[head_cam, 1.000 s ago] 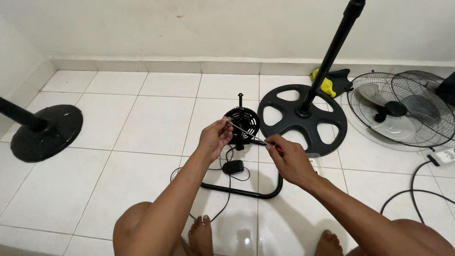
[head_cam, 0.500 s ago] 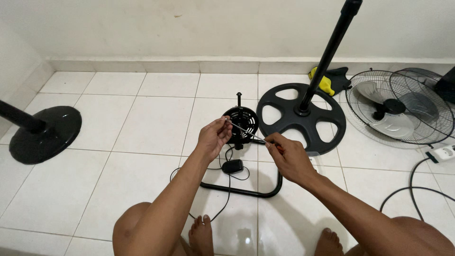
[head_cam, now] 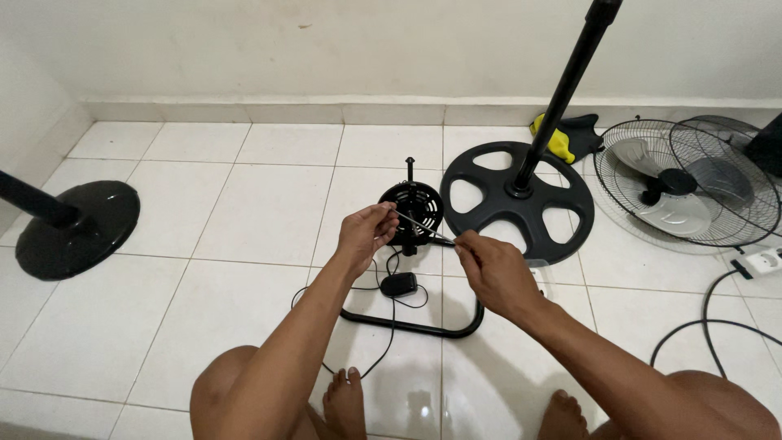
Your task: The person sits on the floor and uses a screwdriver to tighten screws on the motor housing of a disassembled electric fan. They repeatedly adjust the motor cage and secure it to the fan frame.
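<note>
My left hand (head_cam: 365, 235) pinches one end and my right hand (head_cam: 489, 265) the other of a thin metal rod (head_cam: 423, 227), its long axis running left-right across the small black fan motor (head_cam: 413, 210) on the floor (head_cam: 244, 204), just ahead.

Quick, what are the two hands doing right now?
Left hand: closed, pinching one end of a thin metal rod by the small black fan motor.
Right hand: closed, pinching the rod's other end.
</note>
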